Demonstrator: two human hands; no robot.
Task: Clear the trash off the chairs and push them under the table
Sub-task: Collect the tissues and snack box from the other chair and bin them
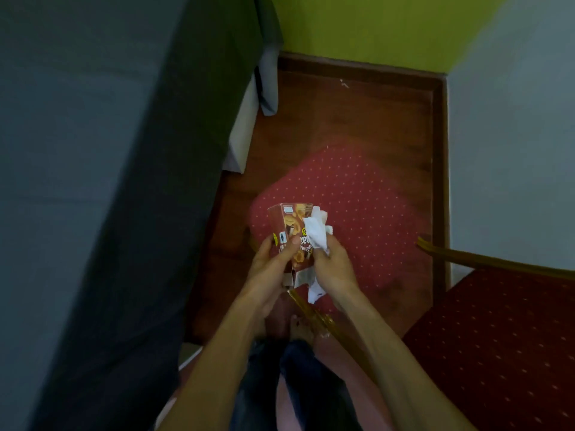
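Head view: a snack box (291, 234) is held in the left grip (270, 265), crumpled tissue (317, 233) in the right grip (334, 269), above a cleared red chair seat (357, 194). Disposal remains, and both chairs, the second chair (497, 343) included, are judged not yet pushed under the counter (93, 150).

Two red dotted chairs show: one chair (351, 194) in the middle, another chair (497, 346) at near right. There is one snack box (287, 227), one white tissue wad (317, 233), one table (77, 181), and two hands: left hand (270, 269), right hand (334, 269).

A green wall (373, 26) meets a pale wall (513, 150) in the far corner. A dark wooden skirting (438, 150) runs along their base, edging the reddish wooden floor (342, 119). Dark trousers (298, 384) show at the bottom, with bare feet (298, 328) just above them.
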